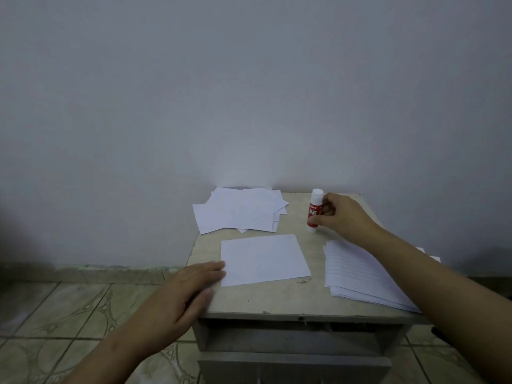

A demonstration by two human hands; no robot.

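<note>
Between the curled fingers of the right hand (342, 214) stands an upright, smooth cylindrical glue stick (314, 211); the left hand's (185, 291) straight fingers touch a flat rectangular paper sheet (264, 259) on the mottled surface (277, 299).

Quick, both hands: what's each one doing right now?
Left hand: open, fingertips touching the single sheet.
Right hand: grips the upright glue stick.

Small beige desk (277, 300) standing on tiled floor (69, 314), carrying: single white sheet (266, 259) lying centre; loose paper pile (241, 210) at 11 o'clock; glue stick (314, 209) standing upright at 1 o'clock; lined stack (357, 273) lying at 4 o'clock.
</note>
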